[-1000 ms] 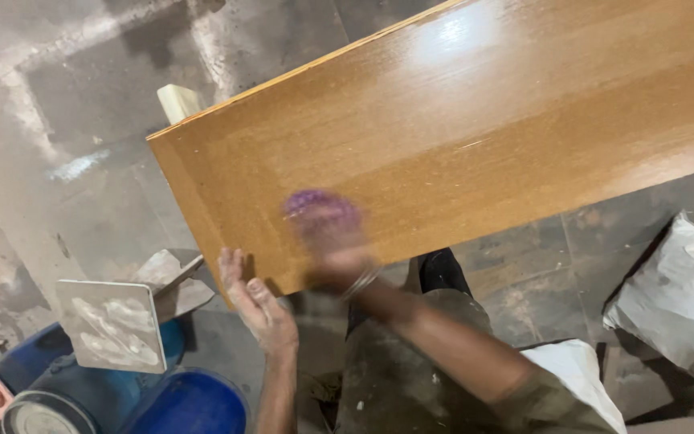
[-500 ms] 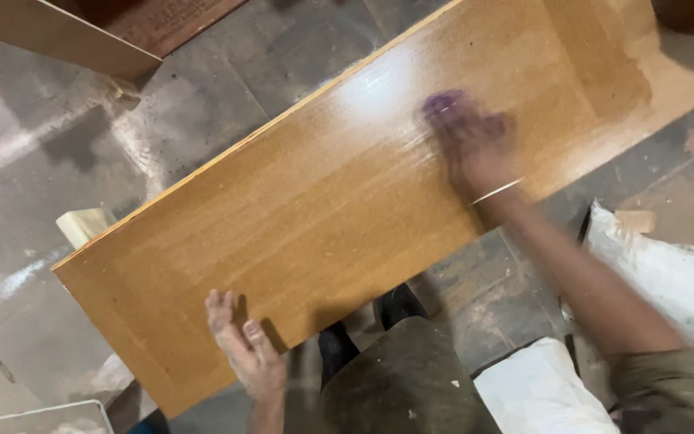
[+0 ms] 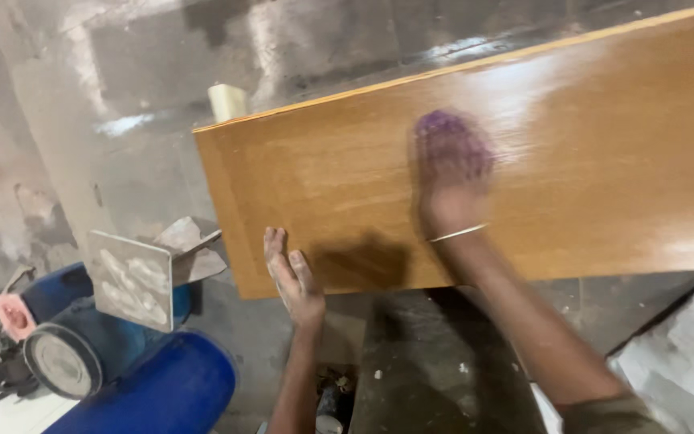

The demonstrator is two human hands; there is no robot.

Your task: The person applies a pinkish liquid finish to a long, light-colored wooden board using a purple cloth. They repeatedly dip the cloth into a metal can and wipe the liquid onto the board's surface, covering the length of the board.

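Big glossy wooden board (image 3: pixel 524 169) lies under both my hands, stretching off past my right. Blue drum (image 3: pixel 154 390) sits low beyond my left hand, grey metal sheet (image 3: pixel 132 277) leaning above it. My right hand (image 3: pixel 451 189) is blurred, pressed flat on board's middle, purple cloth (image 3: pixel 451 145) under fingers. My left hand (image 3: pixel 292 277) lies open, fingers together, on board's near edge by corner. Thin bangle (image 3: pixel 459 234) circles my right wrist.
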